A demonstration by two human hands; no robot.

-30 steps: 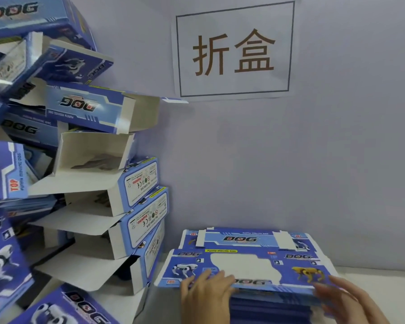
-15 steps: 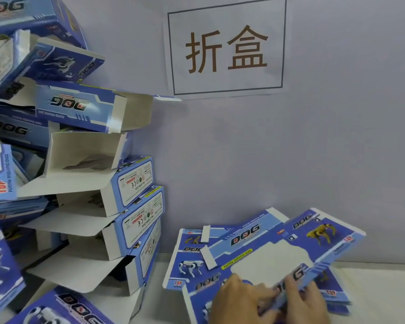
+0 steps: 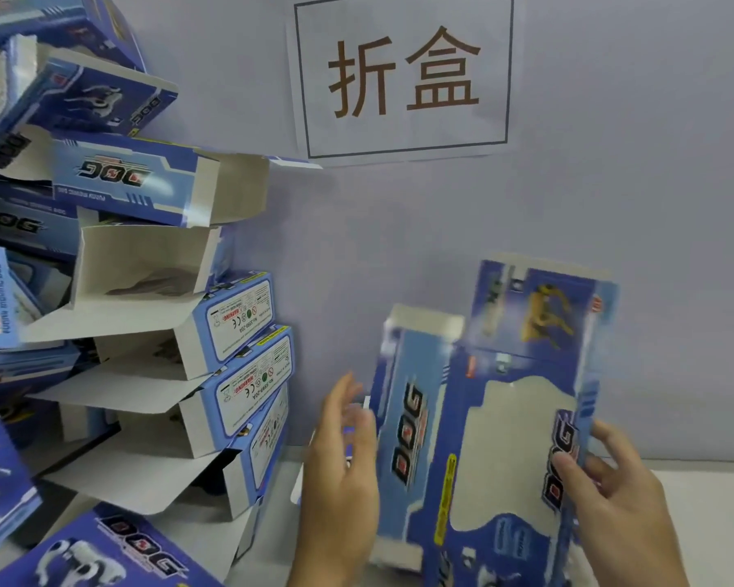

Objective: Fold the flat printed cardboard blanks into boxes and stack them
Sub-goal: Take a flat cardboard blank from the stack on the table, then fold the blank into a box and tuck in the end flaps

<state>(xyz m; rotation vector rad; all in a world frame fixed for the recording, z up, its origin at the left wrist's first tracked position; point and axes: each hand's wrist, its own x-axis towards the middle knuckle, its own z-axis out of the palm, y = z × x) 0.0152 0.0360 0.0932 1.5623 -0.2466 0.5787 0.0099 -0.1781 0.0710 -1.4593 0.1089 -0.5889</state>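
A flat blue cardboard blank (image 3: 505,438), printed with "DOG" and a yellow robot dog, stands on end above the table and looks motion-blurred. My right hand (image 3: 611,502) grips its right edge, thumb on the printed front. My left hand (image 3: 340,472) is beside the blank's left flap with the fingers straight; I cannot tell if it touches the card. The pile of flat blanks is hidden behind the raised blank and my hands.
A tall, leaning heap of folded blue boxes (image 3: 229,324) with open white flaps fills the left side, up to the wall. A paper sign (image 3: 403,74) hangs on the wall behind. A strip of white table (image 3: 704,485) shows at the right.
The top blank has been lifted off the pile and swung from flat to upright. My right hand went to its right edge, and my left hand came off it to the left side.
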